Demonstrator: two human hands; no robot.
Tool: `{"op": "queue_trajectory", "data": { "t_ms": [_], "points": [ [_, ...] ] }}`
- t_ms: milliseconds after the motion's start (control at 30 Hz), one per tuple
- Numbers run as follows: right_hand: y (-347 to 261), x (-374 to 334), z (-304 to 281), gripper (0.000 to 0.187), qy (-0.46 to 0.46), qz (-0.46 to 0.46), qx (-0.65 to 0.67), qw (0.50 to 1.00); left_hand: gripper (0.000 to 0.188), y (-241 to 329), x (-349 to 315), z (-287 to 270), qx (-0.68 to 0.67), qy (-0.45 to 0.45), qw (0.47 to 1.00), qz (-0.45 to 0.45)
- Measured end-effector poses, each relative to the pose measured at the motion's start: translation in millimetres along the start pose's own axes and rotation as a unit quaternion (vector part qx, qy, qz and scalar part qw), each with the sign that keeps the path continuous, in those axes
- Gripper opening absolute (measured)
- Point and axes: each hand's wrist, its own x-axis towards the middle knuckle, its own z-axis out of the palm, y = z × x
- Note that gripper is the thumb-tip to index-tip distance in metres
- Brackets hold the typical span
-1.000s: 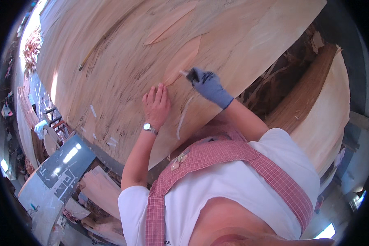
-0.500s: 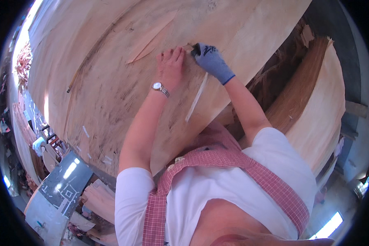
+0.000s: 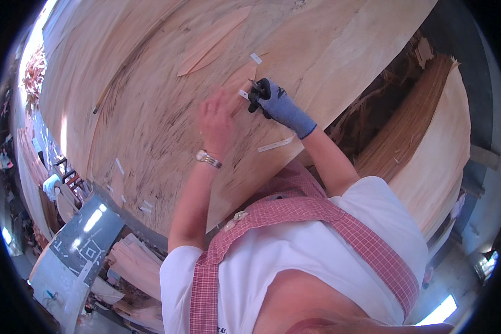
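Note:
A large pale veneer sheet point(image 3: 139, 94) fills the view. My left hand point(image 3: 217, 119), bare with a wristwatch, lies flat on it, fingers spread. Just to its right, my right hand point(image 3: 284, 108) in a blue-grey glove grips a small black tool point(image 3: 259, 92) pressed to the wood. A short white tape piece point(image 3: 244, 94) sits at the tool's tip, between the two hands. Another white tape strip point(image 3: 275, 145) lies below my right wrist.
A leaf-shaped veneer patch point(image 3: 211, 39) and a small tape bit point(image 3: 256, 58) lie farther up the sheet. Stacked veneer sheets point(image 3: 428, 145) stand at the right, with torn scraps in the dark gap point(image 3: 367, 111). Lower left shows a grey table point(image 3: 78, 245) and more wood pieces.
Both hands first moved up the sheet, then came back down a little. My left hand now lies lower and flatter, and the black tool shows more clearly in my right hand.

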Motion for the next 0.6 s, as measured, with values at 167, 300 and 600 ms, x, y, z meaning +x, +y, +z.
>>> {"op": "queue_trajectory", "data": {
  "t_ms": [167, 300, 600],
  "points": [
    [21, 2, 3, 0.019, 0.001, -0.009, 0.061, 0.998, 0.049, 21, -10, 2, -0.004, 0.0, 0.998, -0.055],
    [4, 4, 5, 0.027, -0.021, -0.026, 0.064, 0.997, 0.053, 14, -17, 1, 0.022, 0.06, 0.992, -0.112],
    [-2, 54, 46, 0.029, -0.001, -0.053, 0.044, 0.998, 0.051, -13, 10, -4, 0.123, -0.058, 0.991, 0.008]
  ]
}}
